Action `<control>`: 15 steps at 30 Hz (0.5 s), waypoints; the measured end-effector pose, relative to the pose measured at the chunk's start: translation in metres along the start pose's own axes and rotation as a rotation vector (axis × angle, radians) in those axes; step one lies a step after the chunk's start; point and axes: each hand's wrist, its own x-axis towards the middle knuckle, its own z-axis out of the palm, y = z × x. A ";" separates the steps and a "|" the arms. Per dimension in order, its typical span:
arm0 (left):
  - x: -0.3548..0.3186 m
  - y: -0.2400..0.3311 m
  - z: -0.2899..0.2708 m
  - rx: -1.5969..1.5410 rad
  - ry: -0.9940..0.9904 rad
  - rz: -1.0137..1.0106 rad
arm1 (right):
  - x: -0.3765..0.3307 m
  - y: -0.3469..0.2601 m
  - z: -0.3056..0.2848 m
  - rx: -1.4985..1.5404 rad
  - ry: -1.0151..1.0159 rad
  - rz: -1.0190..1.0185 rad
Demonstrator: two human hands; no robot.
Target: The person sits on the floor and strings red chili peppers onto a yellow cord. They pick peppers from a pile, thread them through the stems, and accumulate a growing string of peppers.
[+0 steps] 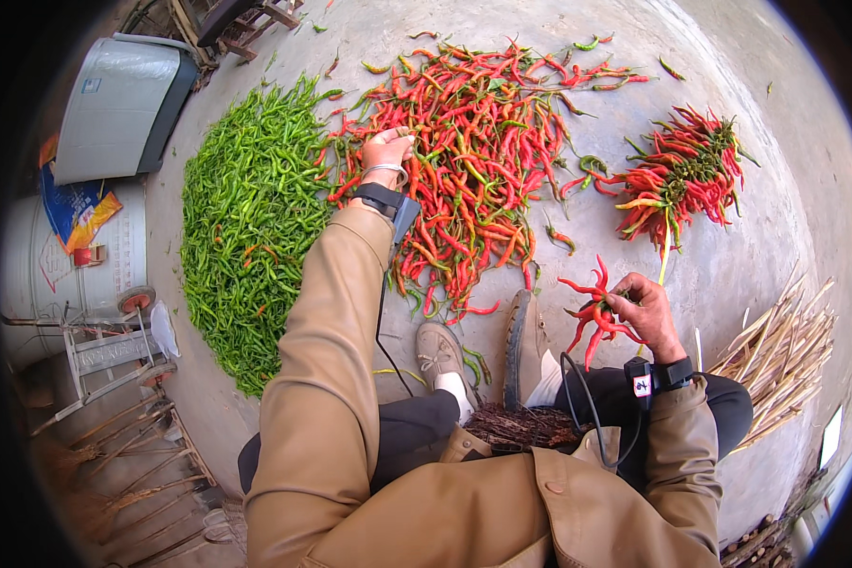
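My right hand (649, 310) holding a bunch of slender red chillies (598, 310), my left hand (386, 154) at a loose red-chilli heap (478, 161), its grip unclear.

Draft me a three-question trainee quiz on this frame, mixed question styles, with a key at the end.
1. True or false: the right hand holds a bunch of red peppers.
2. Which of these is nearest to the left hand? A) the dry stalks; B) the red pepper pile; C) the shoes.
3. Fill in the blank: seen from the seated person, the green pepper pile lies to the ____ of the red one.

Key: 1. True. 2. B. 3. left.
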 end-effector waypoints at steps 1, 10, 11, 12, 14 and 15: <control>0.001 0.000 0.003 0.006 -0.001 0.008 | 0.000 0.000 0.000 0.001 0.002 0.000; 0.005 -0.002 0.024 0.034 -0.024 0.048 | -0.002 -0.003 0.001 0.036 -0.016 -0.003; 0.005 -0.002 0.027 0.030 -0.032 0.054 | -0.002 -0.003 0.001 0.037 -0.017 -0.005; 0.005 -0.001 0.028 0.041 -0.033 0.069 | -0.002 -0.003 0.001 0.039 -0.018 -0.007; 0.004 -0.002 0.029 0.034 -0.037 0.060 | -0.001 -0.003 0.001 0.038 -0.022 -0.005; 0.003 -0.002 0.028 0.051 -0.064 0.061 | 0.000 -0.003 0.001 0.037 -0.026 0.000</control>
